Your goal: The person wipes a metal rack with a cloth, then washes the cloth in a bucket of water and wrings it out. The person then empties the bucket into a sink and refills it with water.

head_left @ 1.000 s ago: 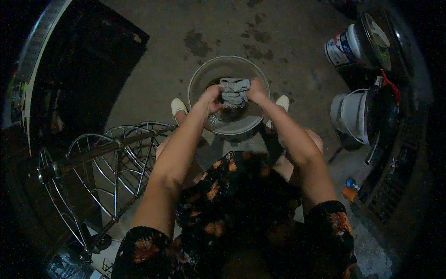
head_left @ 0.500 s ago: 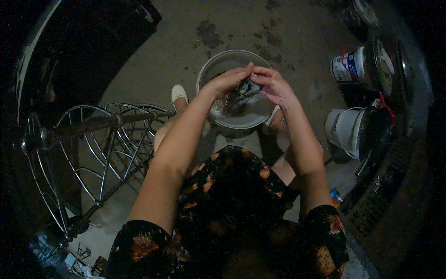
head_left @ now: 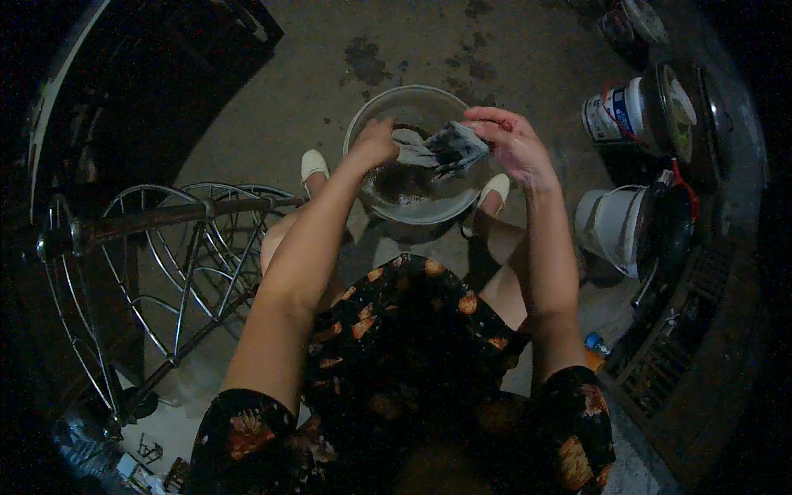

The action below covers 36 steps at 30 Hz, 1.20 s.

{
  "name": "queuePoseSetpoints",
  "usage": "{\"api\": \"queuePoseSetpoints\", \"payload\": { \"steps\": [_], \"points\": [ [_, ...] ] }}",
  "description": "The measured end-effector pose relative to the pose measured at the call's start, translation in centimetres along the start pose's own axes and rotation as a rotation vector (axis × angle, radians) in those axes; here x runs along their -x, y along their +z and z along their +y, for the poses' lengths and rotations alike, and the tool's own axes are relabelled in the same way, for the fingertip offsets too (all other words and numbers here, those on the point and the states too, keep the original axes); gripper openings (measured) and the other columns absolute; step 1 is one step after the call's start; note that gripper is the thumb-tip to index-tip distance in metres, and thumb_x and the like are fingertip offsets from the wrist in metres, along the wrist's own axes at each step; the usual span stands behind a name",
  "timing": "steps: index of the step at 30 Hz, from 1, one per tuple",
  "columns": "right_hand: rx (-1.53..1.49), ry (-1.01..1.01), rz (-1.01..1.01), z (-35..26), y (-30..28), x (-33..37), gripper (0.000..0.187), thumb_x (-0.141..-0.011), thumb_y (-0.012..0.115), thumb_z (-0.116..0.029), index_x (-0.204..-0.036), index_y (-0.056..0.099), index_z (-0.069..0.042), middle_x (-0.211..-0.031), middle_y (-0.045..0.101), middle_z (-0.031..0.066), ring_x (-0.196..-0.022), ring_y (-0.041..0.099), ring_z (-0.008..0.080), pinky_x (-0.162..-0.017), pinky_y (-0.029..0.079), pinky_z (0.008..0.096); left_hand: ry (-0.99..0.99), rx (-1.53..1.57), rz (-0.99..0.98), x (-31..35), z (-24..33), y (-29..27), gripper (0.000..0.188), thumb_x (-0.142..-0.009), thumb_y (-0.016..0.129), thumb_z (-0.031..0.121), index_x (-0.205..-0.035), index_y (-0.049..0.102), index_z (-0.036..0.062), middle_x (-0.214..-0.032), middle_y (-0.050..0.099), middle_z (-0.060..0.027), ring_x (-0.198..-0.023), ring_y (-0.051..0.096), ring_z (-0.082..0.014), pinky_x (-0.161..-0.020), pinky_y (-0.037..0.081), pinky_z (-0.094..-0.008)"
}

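Observation:
A wet, crumpled cloth (head_left: 456,152), pale grey with dark patches, is stretched between my two hands above a round basin (head_left: 454,200). Dark, cloudy water (head_left: 404,186) lies in the bottom of the basin. My left hand (head_left: 377,145) is closed around the cloth's left end, over the basin's left rim. At the right rim my right hand (head_left: 510,144) pinches the other end between thumb and fingers. The cloth's middle sags a little and spreads wider toward the right hand. What kind of cloth it is, I cannot make out.
On the left lies a chrome rack of curved metal bars (head_left: 186,280). A white bucket (head_left: 609,223) and a printed white tub (head_left: 615,113) stand to the right, near a dark slatted grate (head_left: 681,330). My pale shoes (head_left: 313,165) flank the basin; wet stains (head_left: 367,59) mark the floor beyond.
My hands have moved apart, the left one leftward and the right one rightward. The cloth, bunched between them before, is now drawn out sideways over the basin.

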State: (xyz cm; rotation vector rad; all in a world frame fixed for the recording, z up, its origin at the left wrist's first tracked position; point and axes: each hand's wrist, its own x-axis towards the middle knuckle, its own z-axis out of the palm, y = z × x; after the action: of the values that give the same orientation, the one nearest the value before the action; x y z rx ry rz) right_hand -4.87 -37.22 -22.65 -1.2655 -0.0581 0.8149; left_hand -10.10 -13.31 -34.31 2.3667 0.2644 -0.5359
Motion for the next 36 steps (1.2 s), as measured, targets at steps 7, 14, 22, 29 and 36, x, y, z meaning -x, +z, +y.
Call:
{"api": "queuePoseSetpoints", "payload": {
  "steps": [7,14,22,29,36],
  "points": [
    [-0.217,-0.309,-0.094,-2.6,1.2,1.8,0.024,-0.082,0.057,-0.005,-0.105,0.057,0.003,-0.097,0.063,0.0117,-0.086,0.061,0.0170,-0.078,0.049,0.0278,0.705,0.274,0.031,-0.3,1.3,1.8,0.048,-0.075,0.059,0.005,-0.121,0.046,0.0086,-0.117,0.049,-0.0160,-0.105,0.051,-0.0317,-0.087,0.044,-0.0386],
    [-0.224,-0.343,-0.034,-3.5,1.1,2.0,0.024,-0.081,0.056,-0.004,-0.105,0.058,0.001,-0.097,0.063,0.0110,-0.087,0.061,0.0169,-0.080,0.048,0.0287,0.334,0.293,0.058,-0.5,2.5,2.8,0.018,-0.079,0.059,0.016,-0.084,0.046,0.0041,-0.080,0.059,-0.0153,-0.074,0.059,-0.0296,-0.061,0.043,-0.0407],
    [0.369,-0.400,0.287,2.2,-2.2,-1.3,0.022,-0.080,0.052,-0.005,-0.101,0.059,-0.002,-0.087,0.064,0.0092,-0.078,0.060,0.0141,-0.070,0.047,0.0266,-0.037,-0.144,-0.017,-7.7,-6.7,7.2,0.043,-0.087,0.049,0.033,-0.118,0.037,0.0053,-0.102,0.055,-0.0257,-0.093,0.055,-0.0411,-0.077,0.045,-0.0465],
    [0.429,-0.409,0.201,1.2,-2.6,0.0,0.018,-0.087,0.048,-0.005,-0.102,0.056,0.001,-0.092,0.063,0.0113,-0.084,0.061,0.0159,-0.077,0.047,0.0269,-0.231,-0.703,-0.524,-4.7,-1.4,18.5,0.076,-0.082,0.039,0.060,-0.142,0.010,0.0244,-0.146,0.009,-0.0178,-0.131,0.010,-0.0458,-0.095,0.017,-0.0670],
    [0.274,-0.255,0.259,0.7,-3.7,-0.7,0.017,-0.083,0.049,-0.003,-0.097,0.058,0.003,-0.087,0.064,0.0123,-0.083,0.063,0.0166,-0.075,0.049,0.0262,-0.147,-0.898,-0.630,-5.8,-5.1,20.9,0.078,-0.082,0.050,0.044,-0.143,0.004,0.0249,-0.148,0.005,-0.0126,-0.131,0.013,-0.0439,-0.094,0.020,-0.0657]
  ]
}}
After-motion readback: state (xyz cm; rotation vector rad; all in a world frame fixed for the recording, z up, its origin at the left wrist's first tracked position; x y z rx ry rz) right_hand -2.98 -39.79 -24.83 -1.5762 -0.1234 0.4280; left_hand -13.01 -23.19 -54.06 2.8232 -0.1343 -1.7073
